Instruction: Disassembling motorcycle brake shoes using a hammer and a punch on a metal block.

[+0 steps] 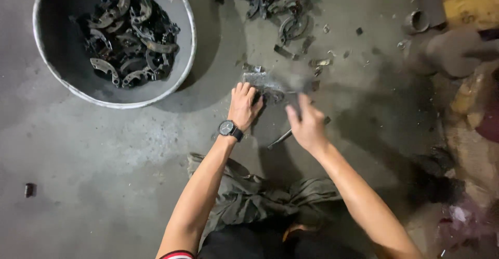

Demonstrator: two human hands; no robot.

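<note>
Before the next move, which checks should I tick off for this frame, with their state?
1. Left hand pressing down the metal piece on the floor: ok.
2. Right hand grip on a tool: cannot tell, blurred.
3. Left fingers away from the struck spot: not ok, right beside it.
4. Tub upright, curved metal parts inside: ok.
5. Loose pile apart from both hands: ok.
6. Thin rod lying under the right hand: ok.

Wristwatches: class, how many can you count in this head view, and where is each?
1. The only wristwatch, dark-faced on a black strap, sits on the left hand's wrist. The right hand's wrist is bare; nothing suggests another is hidden.
</note>
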